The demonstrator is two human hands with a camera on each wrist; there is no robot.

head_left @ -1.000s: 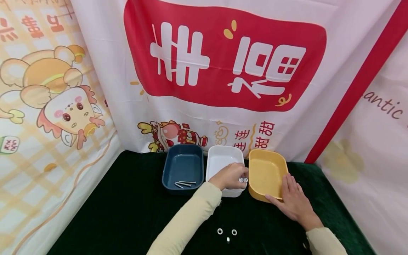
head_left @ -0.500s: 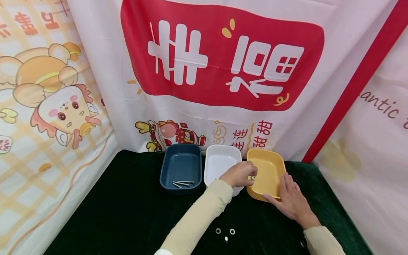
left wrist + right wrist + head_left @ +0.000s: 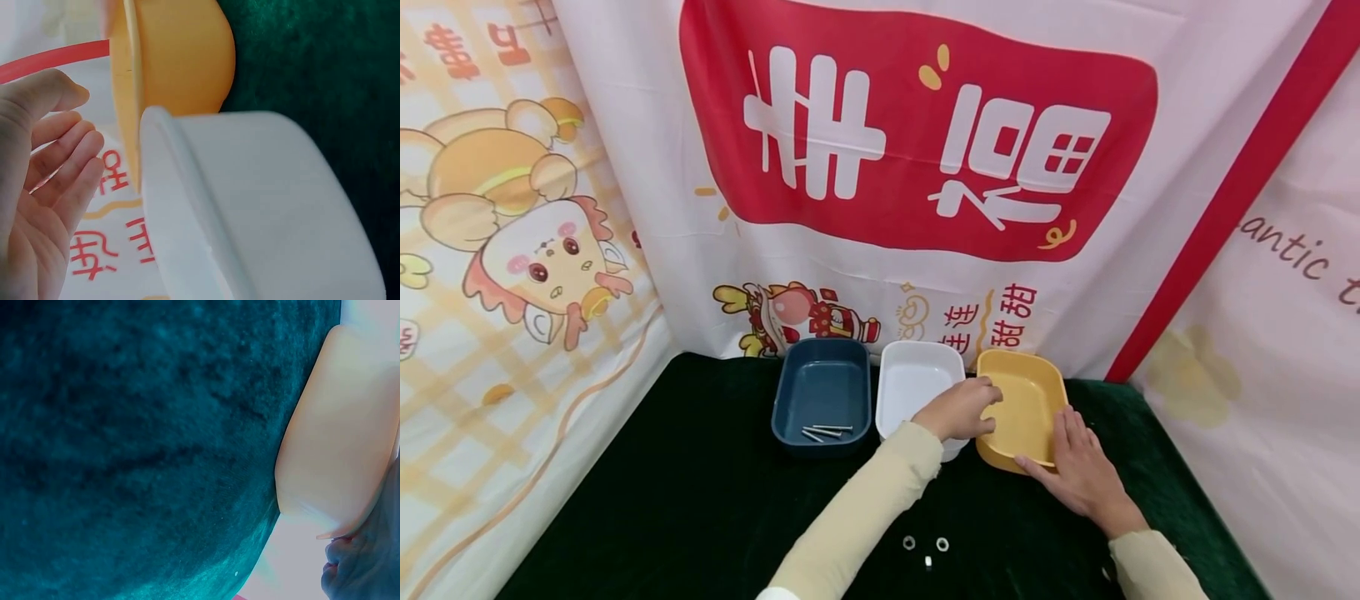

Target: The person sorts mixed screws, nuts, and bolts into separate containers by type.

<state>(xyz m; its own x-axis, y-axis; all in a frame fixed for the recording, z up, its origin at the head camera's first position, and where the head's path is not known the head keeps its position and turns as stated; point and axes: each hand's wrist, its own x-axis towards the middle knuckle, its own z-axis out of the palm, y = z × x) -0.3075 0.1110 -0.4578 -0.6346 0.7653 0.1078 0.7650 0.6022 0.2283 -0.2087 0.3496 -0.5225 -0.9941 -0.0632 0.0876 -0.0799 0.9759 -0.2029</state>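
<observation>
My left hand (image 3: 958, 410) hovers over the gap between the white container (image 3: 917, 375) and the yellow container (image 3: 1026, 400). In the left wrist view its thumb and bent fingers (image 3: 65, 162) stand apart with nothing visible between them. With its fingers extended, my right hand (image 3: 1086, 475) rests against the yellow container's right side, thumb at the front rim. The right wrist view shows that container's outer wall (image 3: 340, 431) and part of the hand (image 3: 369, 562). The left hand covers part of the yellow container's inside.
A blue container (image 3: 823, 383) with several metal screws (image 3: 827, 430) stands at the left of the row. On the dark green cloth (image 3: 700, 500) in front lie two ring-shaped nuts (image 3: 942, 544) and a small pale piece (image 3: 928, 562). A printed curtain (image 3: 917, 275) hangs behind.
My left hand has moved right from over the white container to the yellow one's left edge. The small shiny pieces it pinched are no longer visible in its fingers. The right hand keeps its place.
</observation>
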